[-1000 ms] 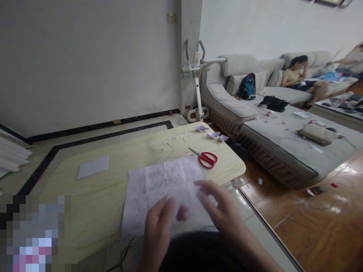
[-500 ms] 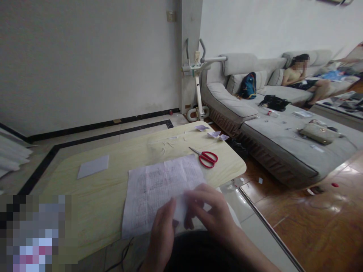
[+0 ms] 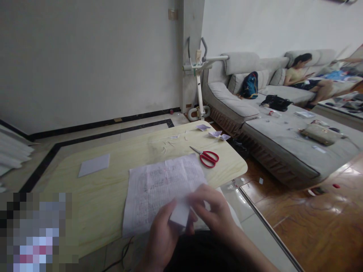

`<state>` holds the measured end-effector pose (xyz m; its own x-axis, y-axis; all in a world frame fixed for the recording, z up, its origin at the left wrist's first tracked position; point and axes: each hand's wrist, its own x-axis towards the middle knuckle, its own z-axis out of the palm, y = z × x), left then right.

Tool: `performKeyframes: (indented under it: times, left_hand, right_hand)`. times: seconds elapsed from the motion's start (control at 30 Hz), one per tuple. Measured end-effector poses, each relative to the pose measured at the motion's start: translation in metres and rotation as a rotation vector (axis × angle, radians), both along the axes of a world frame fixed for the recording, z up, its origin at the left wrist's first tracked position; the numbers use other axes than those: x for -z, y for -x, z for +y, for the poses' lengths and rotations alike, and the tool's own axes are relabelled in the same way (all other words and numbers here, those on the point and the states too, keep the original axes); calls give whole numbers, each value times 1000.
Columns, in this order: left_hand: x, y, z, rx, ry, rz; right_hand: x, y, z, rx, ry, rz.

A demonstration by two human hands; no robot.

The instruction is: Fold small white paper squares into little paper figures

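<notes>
A small folded piece of white paper [image 3: 180, 214] is held between my two hands, over the near edge of the table. My left hand [image 3: 164, 230] grips it from the left, thumb on top. On its upper right side, the fingers of my right hand [image 3: 208, 204] pinch the paper; they are slightly blurred. Beneath and beyond my hands lies a creased printed sheet [image 3: 159, 185]. Scissors with red handles [image 3: 209, 158] rest just past the sheet's far right corner, blades pointing away to the left.
Several folded paper pieces [image 3: 214, 134] sit at the table's far right corner, with thin paper scraps [image 3: 170, 143] nearby. A stack of white paper [image 3: 94, 165] lies on the left of the wooden table [image 3: 96, 200]. Beyond are a grey sofa [image 3: 280, 139] and a seated person [image 3: 300, 75].
The folded paper has turned, so a larger flat white face shows between my hands. My left thumb has moved onto it. The scissors and printed sheet stay in place.
</notes>
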<state>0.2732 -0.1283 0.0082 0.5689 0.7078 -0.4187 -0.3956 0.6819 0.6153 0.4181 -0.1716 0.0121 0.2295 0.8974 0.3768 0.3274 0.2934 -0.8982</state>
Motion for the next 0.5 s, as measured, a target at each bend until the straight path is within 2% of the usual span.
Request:
performKeyframes:
  times: [0.17,0.23,0.37,0.5]
  left_hand:
    - [8,3,0,66,31,-31]
    - [9,4,0,93,-19,-24]
    - [6,4,1,134,-145,-18]
    - [3,3,0,186,-177,52]
  right_hand:
    - [-5,-5,-2,-107,38,-58]
    - [-6,-7,-3,-142,68,-49]
    - [-3,-9,-3,-202,169,111]
    - [4,-12,-4,-301,224,274]
